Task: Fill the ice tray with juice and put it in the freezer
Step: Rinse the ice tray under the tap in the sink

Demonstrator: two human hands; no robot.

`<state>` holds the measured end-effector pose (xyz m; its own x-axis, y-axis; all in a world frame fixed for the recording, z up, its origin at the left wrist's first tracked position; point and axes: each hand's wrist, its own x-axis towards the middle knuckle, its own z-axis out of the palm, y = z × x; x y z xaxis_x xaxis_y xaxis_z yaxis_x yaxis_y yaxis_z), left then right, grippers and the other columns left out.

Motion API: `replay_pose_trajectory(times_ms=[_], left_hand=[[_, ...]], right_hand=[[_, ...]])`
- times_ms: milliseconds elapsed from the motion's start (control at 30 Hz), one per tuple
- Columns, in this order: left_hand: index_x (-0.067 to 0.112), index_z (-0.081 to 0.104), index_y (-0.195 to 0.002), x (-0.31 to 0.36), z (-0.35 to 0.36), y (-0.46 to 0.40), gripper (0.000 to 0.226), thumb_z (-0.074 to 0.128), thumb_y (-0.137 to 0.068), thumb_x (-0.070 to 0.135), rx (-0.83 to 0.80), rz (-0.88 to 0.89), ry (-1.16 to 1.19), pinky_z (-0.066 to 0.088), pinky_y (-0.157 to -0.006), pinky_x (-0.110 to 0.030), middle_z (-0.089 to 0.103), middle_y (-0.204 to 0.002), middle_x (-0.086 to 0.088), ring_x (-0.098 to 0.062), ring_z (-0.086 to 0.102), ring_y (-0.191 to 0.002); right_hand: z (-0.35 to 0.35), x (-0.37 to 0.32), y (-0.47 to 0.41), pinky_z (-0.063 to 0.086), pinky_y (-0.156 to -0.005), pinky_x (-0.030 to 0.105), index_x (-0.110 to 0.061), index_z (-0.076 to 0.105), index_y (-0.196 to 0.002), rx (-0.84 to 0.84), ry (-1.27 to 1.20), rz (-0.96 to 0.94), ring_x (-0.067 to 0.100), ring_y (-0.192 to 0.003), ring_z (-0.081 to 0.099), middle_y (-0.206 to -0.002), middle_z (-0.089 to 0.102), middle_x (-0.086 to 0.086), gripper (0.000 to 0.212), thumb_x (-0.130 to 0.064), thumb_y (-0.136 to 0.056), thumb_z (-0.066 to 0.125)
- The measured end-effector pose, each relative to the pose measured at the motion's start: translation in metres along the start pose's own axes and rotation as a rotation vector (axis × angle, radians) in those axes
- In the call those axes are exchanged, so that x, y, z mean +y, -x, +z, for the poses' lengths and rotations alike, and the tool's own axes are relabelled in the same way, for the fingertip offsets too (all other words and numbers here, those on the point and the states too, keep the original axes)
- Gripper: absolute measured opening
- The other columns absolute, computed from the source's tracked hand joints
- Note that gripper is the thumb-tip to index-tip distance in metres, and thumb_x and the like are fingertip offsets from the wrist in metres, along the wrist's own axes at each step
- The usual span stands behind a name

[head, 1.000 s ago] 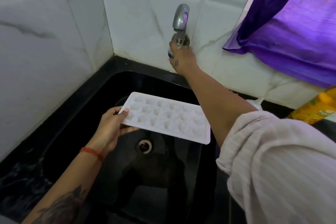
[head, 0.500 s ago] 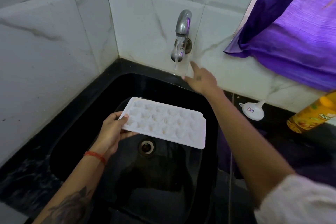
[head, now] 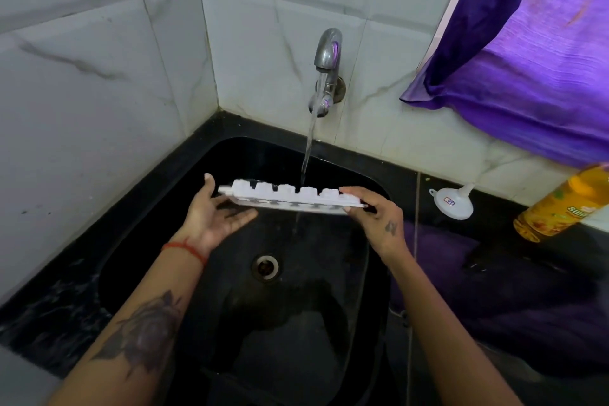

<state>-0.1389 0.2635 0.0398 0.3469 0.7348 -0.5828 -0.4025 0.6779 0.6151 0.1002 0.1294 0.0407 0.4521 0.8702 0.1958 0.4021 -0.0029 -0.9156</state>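
Note:
The white ice tray (head: 290, 196) hangs over the black sink (head: 158, 234), tipped on edge so the bumps of its underside face me. Water runs from the steel tap (head: 326, 56) and falls just behind the tray's right half. My left hand (head: 214, 217) lies palm up under the tray's left end, fingers straight beneath it and thumb raised beside it. My right hand (head: 379, 217) pinches the tray's right end. An orange juice bottle (head: 557, 208) stands on the counter at the right edge.
A small white funnel (head: 451, 204) lies on the black counter right of the sink. A purple curtain (head: 527, 59) hangs at the upper right, and a dark purple cloth (head: 494, 290) lies on the counter below it. The drain (head: 265, 267) sits mid-sink. Tiled walls close the corner.
My right hand left the tap, which now runs, and took the tray's right end. The tray turned from lying flat to tipped on edge and moved under the stream.

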Motion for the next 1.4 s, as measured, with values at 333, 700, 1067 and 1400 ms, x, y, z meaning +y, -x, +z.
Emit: replay_pose_trajectory(times_ms=[333,700,1067,1400], left_hand=[[0.0,0.04,-0.138,0.002,0.057,-0.005,0.043,0.024,-0.098,-0.001,-0.091,0.117,-0.157,0.039,-0.101,-0.046,0.046,-0.14,-0.023,-0.036,0.046,-0.126],[0.013,0.057,-0.123,0.003,0.064,-0.031,0.03,0.044,-0.096,0.009,0.089,0.281,-0.366,0.051,-0.088,-0.041,0.061,-0.119,-0.009,-0.025,0.061,-0.102],[-0.003,0.048,-0.13,-0.019,0.059,-0.039,0.038,0.028,-0.098,0.0,0.157,0.032,-0.319,0.053,-0.08,-0.029,0.055,-0.126,-0.027,-0.029,0.065,-0.1],[0.013,0.059,-0.078,-0.005,0.108,-0.035,0.028,0.044,-0.097,0.027,0.099,0.333,-0.617,0.048,-0.072,-0.032,0.06,-0.094,-0.01,-0.025,0.058,-0.08]], right_hand=[[-0.027,0.011,-0.002,0.05,-0.089,0.025,-0.023,0.063,-0.117,0.09,-0.479,0.405,0.011,-0.113,0.06,-0.127,0.062,-0.002,0.04,0.0,-0.085,0.054],[-0.031,-0.008,-0.013,0.058,-0.078,0.03,-0.004,0.061,-0.117,0.209,-0.318,0.428,0.018,-0.089,0.069,-0.113,0.068,0.014,0.038,-0.003,-0.08,0.07],[-0.015,-0.079,-0.045,0.053,-0.083,0.029,-0.019,0.068,-0.111,0.109,0.098,0.096,0.01,-0.086,0.066,-0.084,0.065,-0.014,0.039,-0.017,-0.073,0.076],[-0.044,0.006,-0.015,0.057,-0.077,0.036,-0.01,0.055,-0.116,0.161,0.01,0.634,0.023,-0.099,0.063,-0.116,0.063,0.011,0.041,-0.036,-0.086,0.065]])
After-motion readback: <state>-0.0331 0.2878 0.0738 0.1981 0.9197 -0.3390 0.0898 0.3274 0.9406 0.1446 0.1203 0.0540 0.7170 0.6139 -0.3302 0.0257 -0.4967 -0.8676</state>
